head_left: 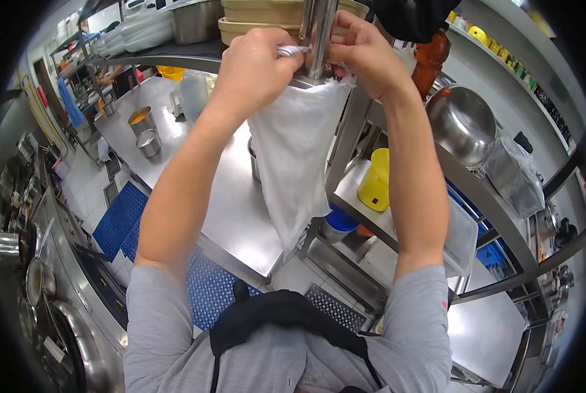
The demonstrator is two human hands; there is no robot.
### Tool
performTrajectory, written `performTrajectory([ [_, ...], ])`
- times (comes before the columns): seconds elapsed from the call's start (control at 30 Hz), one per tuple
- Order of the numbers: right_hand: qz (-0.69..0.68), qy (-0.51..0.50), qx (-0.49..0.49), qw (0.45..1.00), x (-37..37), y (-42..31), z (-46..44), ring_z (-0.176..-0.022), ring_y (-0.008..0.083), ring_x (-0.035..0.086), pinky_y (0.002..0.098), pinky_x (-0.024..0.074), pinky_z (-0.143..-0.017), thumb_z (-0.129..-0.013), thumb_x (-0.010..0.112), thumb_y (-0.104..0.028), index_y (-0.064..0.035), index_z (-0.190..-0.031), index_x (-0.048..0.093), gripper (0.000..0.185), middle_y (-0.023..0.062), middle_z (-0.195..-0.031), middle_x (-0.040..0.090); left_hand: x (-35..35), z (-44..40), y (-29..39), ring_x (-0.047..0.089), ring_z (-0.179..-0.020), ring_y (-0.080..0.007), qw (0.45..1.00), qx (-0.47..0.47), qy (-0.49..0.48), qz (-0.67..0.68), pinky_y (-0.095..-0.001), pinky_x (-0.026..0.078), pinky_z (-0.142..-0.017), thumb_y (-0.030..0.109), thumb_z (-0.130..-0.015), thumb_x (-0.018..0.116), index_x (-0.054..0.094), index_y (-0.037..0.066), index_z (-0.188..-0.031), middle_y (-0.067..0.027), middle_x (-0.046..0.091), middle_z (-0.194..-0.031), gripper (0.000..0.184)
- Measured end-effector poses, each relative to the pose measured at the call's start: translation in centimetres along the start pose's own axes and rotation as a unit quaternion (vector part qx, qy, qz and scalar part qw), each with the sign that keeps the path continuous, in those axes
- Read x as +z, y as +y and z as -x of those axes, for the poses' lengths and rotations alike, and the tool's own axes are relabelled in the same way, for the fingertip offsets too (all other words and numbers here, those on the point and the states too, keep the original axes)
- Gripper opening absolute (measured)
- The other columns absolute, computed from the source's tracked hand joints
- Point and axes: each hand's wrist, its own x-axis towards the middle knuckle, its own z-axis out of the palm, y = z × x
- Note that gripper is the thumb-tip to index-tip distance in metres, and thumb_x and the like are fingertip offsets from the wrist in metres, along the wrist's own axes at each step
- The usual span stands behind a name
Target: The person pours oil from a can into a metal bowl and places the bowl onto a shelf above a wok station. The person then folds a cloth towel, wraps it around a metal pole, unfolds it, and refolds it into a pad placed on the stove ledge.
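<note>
White cloth (291,144) hangs below the fingers (286,65), one end seemingly pinched.

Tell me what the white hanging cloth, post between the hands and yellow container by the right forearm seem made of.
White cloth: probably thin cotton, matte, from its soft folds. Post: metal, likely steel, polished, given its bright streaks. Yellow container: probably smooth plastic, judging by its even, slightly glossy colour.

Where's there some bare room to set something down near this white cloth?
The near end of the steel table looks bare, between the left forearm and the white cloth. Another free patch is the steel surface at lower right, beyond the right sleeve. It's crowded on the upper shelf, with beige trays, a pot and white dishes.
</note>
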Motion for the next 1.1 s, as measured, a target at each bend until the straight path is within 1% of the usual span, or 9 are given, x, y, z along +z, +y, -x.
performTrajectory([
  [0.1, 0.216, 0.263, -0.167, 0.925, 2.7, -0.2, 3.1, -0.076, 0.0208, 0.067, 0.0362, 0.0537, -0.071, -0.081, 0.067, -0.005, 0.0008, -0.101, 0.067, 0.021, 0.012, -0.092, 0.071, 0.1, 0.6, 0.0, 0.059, -0.071, -0.0139, 0.954, -0.089, -0.01, 0.286, -0.0297, 0.05, -0.067, 0.021, -0.09, 0.067, 0.068, 0.001, -0.094, -0.0047, 0.064, -0.082, 0.02],
  [0.2, 0.102, 0.262, -0.127, 0.951, 6.9, -2.1, 9.4, -0.077, 0.0171, 0.063, 0.0289, 0.0515, -0.067, -0.082, 0.076, -0.013, -0.0034, -0.101, 0.068, 0.023, 0.0076, -0.092, 0.066, -0.4, 3.8, 3.0, 0.054, -0.074, -0.01, 0.814, -0.15, -0.032, 0.56, -0.0254, 0.048, -0.067, 0.019, -0.095, 0.063, 0.063, 0.006, -0.096, -0.0003, 0.055, -0.083, 0.013],
  [0.43, 0.196, 0.3, -0.222, 0.907, 7.4, -2.7, 11.8, -0.088, 0.0178, 0.064, 0.0303, 0.052, -0.071, -0.085, 0.077, -0.019, 0.0003, -0.108, 0.066, 0.032, 0.0111, -0.104, 0.069, 2.7, 5.9, 5.7, 0.053, -0.08, -0.0079, 0.751, -0.171, 0.025, 0.637, -0.024, 0.042, -0.072, 0.015, -0.095, 0.058, 0.061, 0.006, -0.093, -0.0003, 0.061, -0.089, 0.01],
  [0.53, 0.039, 0.304, -0.107, 0.946, 6.7, -4.6, 12.4, -0.076, 0.0127, 0.062, 0.0264, 0.0505, -0.067, -0.09, 0.069, -0.013, 0.002, -0.103, 0.067, 0.02, 0.0088, -0.09, 0.071, 2.9, 6.2, 4.9, 0.053, -0.081, -0.0088, 0.776, -0.129, 0.015, 0.618, -0.0254, 0.043, -0.074, 0.016, -0.098, 0.056, 0.061, 0.006, -0.097, -0.0003, 0.062, -0.091, 0.011],
  [0.63, 0.109, 0.251, -0.094, 0.957, 6.0, -3.8, 11.5, -0.072, 0.0101, 0.06, 0.0257, 0.0501, -0.065, -0.09, 0.068, -0.013, 0.002, -0.107, 0.065, 0.023, 0.0066, -0.085, 0.07, 3.1, 6.2, 4.9, 0.054, -0.082, -0.0097, 0.764, -0.135, 0.005, 0.63, -0.0259, 0.044, -0.075, 0.017, -0.099, 0.056, 0.06, 0.006, -0.1, -0.0002, 0.061, -0.091, 0.011],
  [0.67, 0.045, 0.22, -0.087, 0.971, 6.3, -4.0, 11.7, -0.079, 0.0059, 0.057, 0.0202, 0.0465, -0.063, -0.091, 0.071, -0.009, 0.001, -0.12, 0.063, 0.032, 0.006, -0.101, 0.07, 3.2, 6.0, 5.2, 0.054, -0.082, -0.01, 0.754, -0.139, 0.002, 0.642, -0.026, 0.045, -0.075, 0.017, -0.099, 0.055, 0.059, 0.006, -0.1, -0.0002, 0.06, -0.091, 0.011],
  [0.8, 0.138, 0.215, -0.183, 0.949, 8.5, -3.6, 12.8, -0.079, 0.008, 0.06, 0.0211, 0.0474, -0.056, -0.084, 0.076, -0.006, -0.0023, -0.122, 0.062, 0.041, 0.0084, -0.103, 0.072, 2.0, 5.6, 5.1, 0.056, -0.084, -0.0139, 0.722, -0.177, -0.013, 0.668, -0.0309, 0.047, -0.074, 0.018, -0.099, 0.055, 0.06, 0.006, -0.099, -0.0018, 0.06, -0.093, 0.013],
  [0.9, 0.157, 0.208, -0.13, 0.957, 8.0, -3.4, 12.3, -0.085, 0.0263, 0.07, 0.0339, 0.0549, -0.07, -0.08, 0.075, -0.007, -0.0035, -0.113, 0.064, 0.035, 0.0114, -0.096, 0.07, 2.5, 5.6, 4.4, 0.058, -0.083, -0.017, 0.705, -0.16, -0.017, 0.691, -0.0359, 0.049, -0.073, 0.02, -0.099, 0.056, 0.06, 0.004, -0.099, -0.0025, 0.062, -0.093, 0.017],
  [1.1, 0.42, 0.211, -0.195, 0.861, 8.2, -2.1, 12.3, -0.069, 0.0139, 0.065, 0.0318, 0.0529, -0.062, -0.088, 0.069, -0.005, -0.0014, -0.097, 0.068, 0.01, 0.0088, -0.088, 0.073, 1.1, 5.5, 4.4, 0.058, -0.081, -0.018, 0.729, -0.216, -0.05, 0.648, -0.0333, 0.047, -0.078, 0.018, -0.091, 0.062, 0.065, 0.002, -0.09, -0.0047, 0.062, -0.094, 0.016],
])
